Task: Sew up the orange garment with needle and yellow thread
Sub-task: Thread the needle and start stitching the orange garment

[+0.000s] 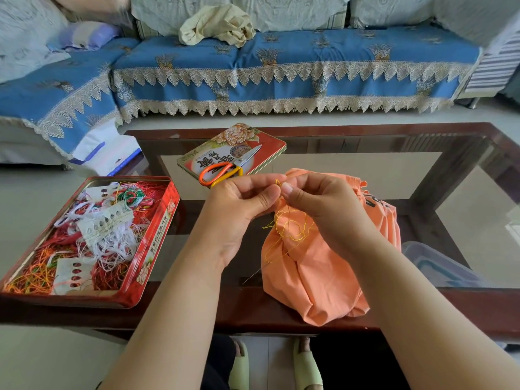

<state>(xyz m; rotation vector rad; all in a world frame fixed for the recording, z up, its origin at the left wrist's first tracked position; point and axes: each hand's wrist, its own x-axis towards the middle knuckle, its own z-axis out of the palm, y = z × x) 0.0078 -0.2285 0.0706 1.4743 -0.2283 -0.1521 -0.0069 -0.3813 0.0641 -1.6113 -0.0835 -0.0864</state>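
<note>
The orange garment (pixel 312 274) lies bunched on the glass coffee table, under and to the right of my hands. My left hand (pixel 239 204) and my right hand (pixel 318 201) are raised above it, fingertips meeting, both pinching the yellow thread (pixel 289 223) near its top end. The thread hangs down in loose loops over the fabric. A thin needle (pixel 254 274) dangles from the thread at the garment's left edge, just above the table.
An open red tin (pixel 157 235) full of tangled threads and thread cards sits at the left. Its lid (pixel 270 147) lies further back with orange-handled scissors (pixel 225 170) on it. A clear plastic box (pixel 439 266) is at the right, a blue-covered sofa behind.
</note>
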